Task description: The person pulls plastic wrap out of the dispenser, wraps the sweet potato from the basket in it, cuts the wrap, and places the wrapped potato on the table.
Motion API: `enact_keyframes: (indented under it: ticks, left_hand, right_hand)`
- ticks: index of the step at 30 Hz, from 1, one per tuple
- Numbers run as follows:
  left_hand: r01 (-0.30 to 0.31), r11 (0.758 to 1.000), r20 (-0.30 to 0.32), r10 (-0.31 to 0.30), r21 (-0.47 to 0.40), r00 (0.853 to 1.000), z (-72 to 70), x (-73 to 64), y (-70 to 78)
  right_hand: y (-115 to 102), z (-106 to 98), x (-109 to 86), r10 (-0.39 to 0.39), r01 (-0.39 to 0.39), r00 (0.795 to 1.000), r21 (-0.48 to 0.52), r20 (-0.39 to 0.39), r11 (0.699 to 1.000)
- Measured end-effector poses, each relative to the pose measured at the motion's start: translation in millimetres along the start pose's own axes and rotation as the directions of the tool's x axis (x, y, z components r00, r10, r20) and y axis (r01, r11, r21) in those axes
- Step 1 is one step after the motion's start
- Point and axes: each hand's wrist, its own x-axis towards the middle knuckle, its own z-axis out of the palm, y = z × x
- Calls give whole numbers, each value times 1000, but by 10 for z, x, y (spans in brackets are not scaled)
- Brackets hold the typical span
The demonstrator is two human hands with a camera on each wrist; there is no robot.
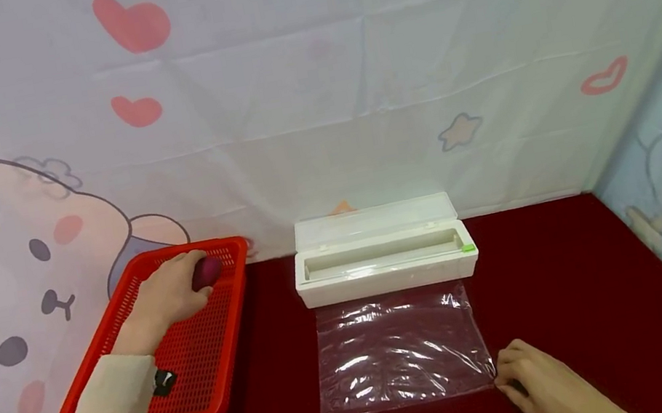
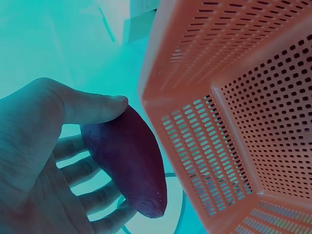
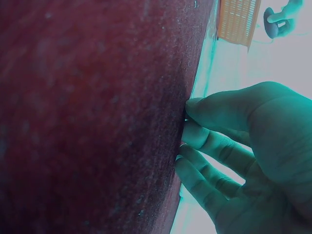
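My left hand (image 1: 168, 294) holds a purple sweet potato (image 1: 207, 272) above the far part of the red plastic basket (image 1: 238, 289). In the left wrist view the thumb lies over the sweet potato (image 2: 129, 158), with the fingers behind it, beside the basket wall. A sheet of clear plastic wrap (image 1: 398, 361) lies on the dark red tablecloth, stretching toward me from a white wrap dispenser (image 1: 387, 282). At the sheet's near right corner, my right hand (image 1: 542, 383) pinches the film between thumb and forefinger, low against the cloth.
The dispenser's clear lid (image 1: 373, 221) stands raised, and a green slider (image 1: 468, 248) sits at its right end. A small black item (image 1: 164, 382) lies in the basket near my left sleeve. Printed curtains (image 1: 298, 94) hang behind and along the sides.
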Motion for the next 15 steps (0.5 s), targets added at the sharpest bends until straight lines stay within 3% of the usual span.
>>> enact_keyframes:
  ticks: [15]
  left_hand:
    - [-58, 998, -23, 58, 3, 998, -27, 19, 229]
  right_hand:
    - [15, -37, -37, -21, 19, 999, -41, -49, 999]
